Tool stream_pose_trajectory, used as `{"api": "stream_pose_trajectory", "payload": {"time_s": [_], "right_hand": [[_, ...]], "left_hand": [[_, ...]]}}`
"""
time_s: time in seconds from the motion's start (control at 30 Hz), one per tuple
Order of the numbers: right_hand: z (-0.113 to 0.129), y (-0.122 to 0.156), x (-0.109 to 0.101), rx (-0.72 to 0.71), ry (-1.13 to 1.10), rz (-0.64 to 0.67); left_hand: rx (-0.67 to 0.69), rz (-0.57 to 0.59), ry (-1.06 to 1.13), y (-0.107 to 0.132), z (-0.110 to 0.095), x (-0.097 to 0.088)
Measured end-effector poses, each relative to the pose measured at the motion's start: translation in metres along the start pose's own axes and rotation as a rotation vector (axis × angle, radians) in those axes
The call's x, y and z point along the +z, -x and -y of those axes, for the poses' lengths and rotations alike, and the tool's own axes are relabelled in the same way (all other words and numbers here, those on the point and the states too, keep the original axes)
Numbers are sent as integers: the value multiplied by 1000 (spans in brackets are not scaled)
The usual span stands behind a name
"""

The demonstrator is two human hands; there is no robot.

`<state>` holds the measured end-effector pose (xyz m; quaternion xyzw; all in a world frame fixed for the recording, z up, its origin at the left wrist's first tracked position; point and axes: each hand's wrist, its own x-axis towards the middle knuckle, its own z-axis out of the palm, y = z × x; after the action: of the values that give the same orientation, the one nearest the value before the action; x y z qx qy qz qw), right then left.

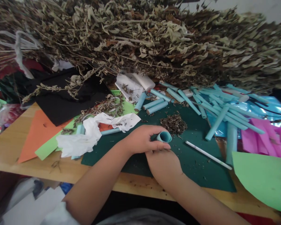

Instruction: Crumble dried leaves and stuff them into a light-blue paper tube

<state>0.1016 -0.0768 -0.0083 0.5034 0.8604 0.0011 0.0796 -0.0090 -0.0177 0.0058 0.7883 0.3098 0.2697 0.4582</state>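
My left hand [142,137] is closed around a rolled light-blue paper tube [165,136], whose open end faces up toward me. Just below it, touching, is my right hand [164,164]; its fingers are hidden behind the left hand and the tube, so their grip cannot be made out. Beyond the tube, a small heap of crumbled dry herb [174,123] lies on a dark green mat [192,159]. To the right of my hands rests a thin white stick [208,155].
Several finished-looking blue paper rolls [220,120] are piled at the back right. Green paper [259,178] and pink paper [264,137] lie at right. Crumpled white tissue [84,137] and orange paper [39,134] are on the left. Bundled dried plants [140,40] fill the back.
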Motion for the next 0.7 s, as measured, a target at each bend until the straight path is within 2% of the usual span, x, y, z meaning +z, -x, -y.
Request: {"api": "stream_pose_trajectory", "payload": {"time_s": [0.13,0.23,0.3,0.37,0.47,0.53,0.63,0.7], "right_hand": [[-12,17,-11,-111,-64,-106],[-34,27,-36,-273,-287,-320],[-49,26,-52,-277,-384,-495],[-60,19,-62,-226,-388,-588],[-64,6,-61,-171,-314,-495],[-63,2,-57,-182,-281,-429],[-68,3,-54,-243,-336,-522],[-80,3,-53,-204,-396,-633]], "left_hand": [[2,-8,-6,0,1,1],[50,-12,-29,0,4,1],[98,-21,-38,0,6,2],[124,-37,-34,1,7,2],[116,-55,-19,2,9,2],[106,-63,-12,1,9,1],[95,-53,9,1,7,1],[61,-38,15,0,5,1]]}}
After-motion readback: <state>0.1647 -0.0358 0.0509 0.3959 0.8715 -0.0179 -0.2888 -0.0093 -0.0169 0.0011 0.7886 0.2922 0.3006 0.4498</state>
